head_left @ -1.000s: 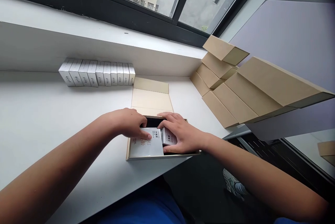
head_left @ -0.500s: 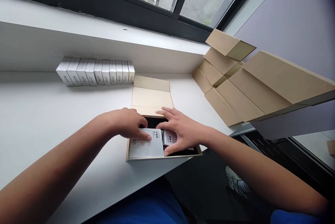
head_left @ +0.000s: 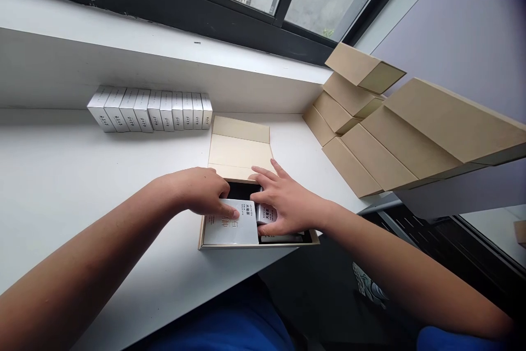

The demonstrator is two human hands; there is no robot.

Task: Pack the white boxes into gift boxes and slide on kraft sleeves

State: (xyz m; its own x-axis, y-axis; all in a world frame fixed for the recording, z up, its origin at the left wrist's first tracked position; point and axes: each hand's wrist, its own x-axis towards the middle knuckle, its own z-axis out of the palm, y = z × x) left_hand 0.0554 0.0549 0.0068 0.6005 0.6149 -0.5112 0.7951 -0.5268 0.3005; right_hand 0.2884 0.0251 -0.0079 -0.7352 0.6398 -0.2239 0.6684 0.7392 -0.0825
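A tan carton [head_left: 314, 241] with a dark inside stands on the white tabletop, its flap lid [head_left: 240, 151] folded back away from me. My left hand [head_left: 205, 192] pinches a white printed box [head_left: 230, 235] lying at the carton's left side, thumb flat on top and fingers curled at the far edge. Over the carton's right half, my right hand [head_left: 287, 203] spans a second, silver-white printed box [head_left: 262, 214], thumb on the near side and the index finger on the far side. The hand hides much of that box. A pale strip [head_left: 283, 239] shows along the carton's near wall.
Against the sill at the back left stands a row of several small white boxes [head_left: 154, 110]. Closed tan cartons [head_left: 382, 145] are stacked at the right by a pale panel [head_left: 464, 33]. The table's near edge [head_left: 181, 307] slants across in front of me.
My right thumb has shifted away from me, uncovering the pale strip at the near wall. The silver-white box has shifted slightly with that hand. My left hand has barely moved.
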